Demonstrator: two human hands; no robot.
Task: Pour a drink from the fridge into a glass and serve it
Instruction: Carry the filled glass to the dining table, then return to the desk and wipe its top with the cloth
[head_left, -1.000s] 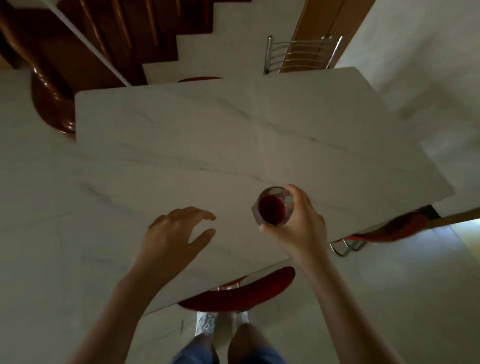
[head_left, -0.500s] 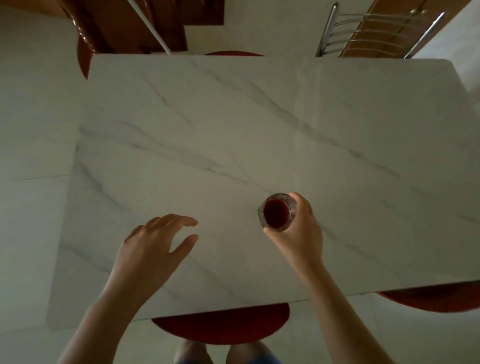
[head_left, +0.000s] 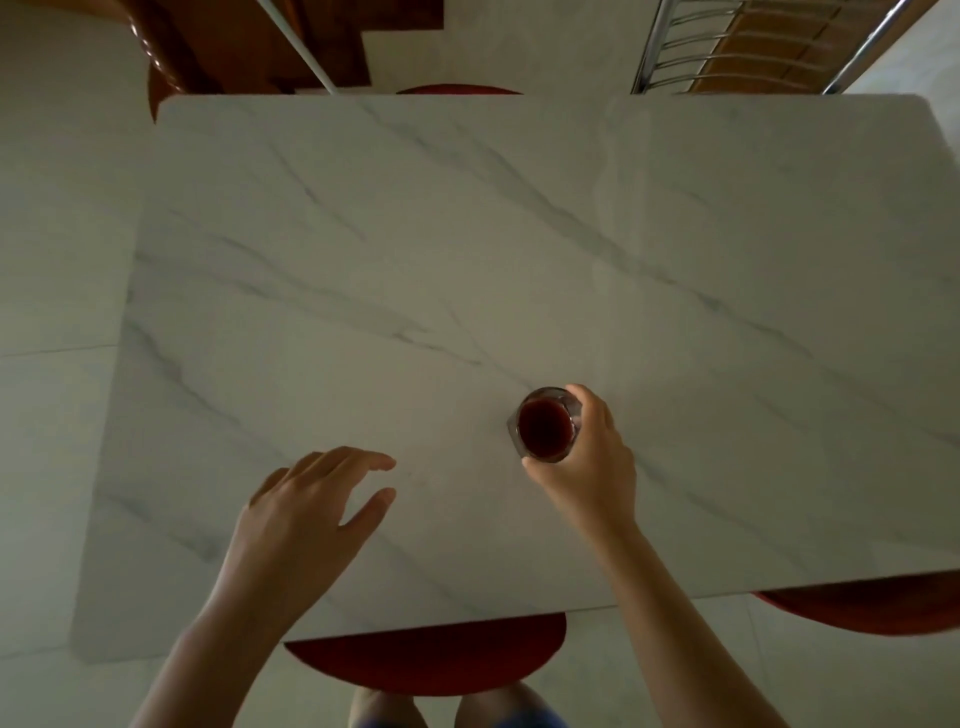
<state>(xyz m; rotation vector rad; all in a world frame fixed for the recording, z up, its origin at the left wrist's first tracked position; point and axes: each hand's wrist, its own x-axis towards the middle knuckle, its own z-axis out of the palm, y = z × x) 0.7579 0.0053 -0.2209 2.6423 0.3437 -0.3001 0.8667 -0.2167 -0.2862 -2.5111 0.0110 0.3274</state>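
Observation:
A clear glass (head_left: 544, 425) holding dark red drink is upright over the white marble table (head_left: 467, 249), right of centre and towards the near edge. My right hand (head_left: 589, 457) is wrapped around its right side, thumb near me and fingers at the far rim. I cannot tell whether the glass base touches the tabletop. My left hand (head_left: 311, 509) hovers over the table to the left of the glass, fingers spread, holding nothing.
Red chair seats show under the near edge (head_left: 426, 654), at the near right (head_left: 872, 608) and at the far edge (head_left: 457, 89). A chrome chair back (head_left: 727, 47) stands behind the far right corner. Dark wooden stairs (head_left: 218, 41) lie beyond the far left.
The view has swung round so the table now lies square in front of me and closer. The glass in my right hand sits farther in over the tabletop; my left hand stays spread beside it.

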